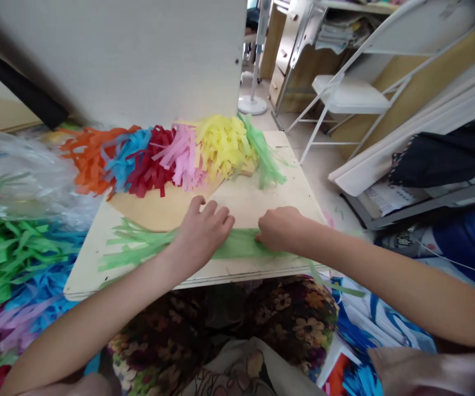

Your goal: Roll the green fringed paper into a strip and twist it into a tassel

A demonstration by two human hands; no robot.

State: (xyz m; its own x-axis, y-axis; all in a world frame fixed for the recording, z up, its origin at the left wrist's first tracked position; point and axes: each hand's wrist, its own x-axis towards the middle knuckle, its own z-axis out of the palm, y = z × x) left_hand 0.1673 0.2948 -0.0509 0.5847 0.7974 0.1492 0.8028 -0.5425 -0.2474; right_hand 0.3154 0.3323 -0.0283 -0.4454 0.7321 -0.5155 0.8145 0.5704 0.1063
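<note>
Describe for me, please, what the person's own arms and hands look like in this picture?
Both arms are bare from the lower edge of the picture to the fingers: no sleeves, gloves, watch, rings or bracelets show. The left hand and right hand are plain, with short, unpainted-looking nails on the left hand. Below the arms lies dark cloth with a flower print, seemingly the person's clothing.

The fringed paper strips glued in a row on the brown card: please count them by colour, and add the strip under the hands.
Orange fringe: 1
Blue fringe: 1
Red fringe: 1
Pink fringe: 1
Yellow fringe: 1
Green fringe on the card: 1
Green strip under the left hand and right hand, point: 1
Total: 7
</note>
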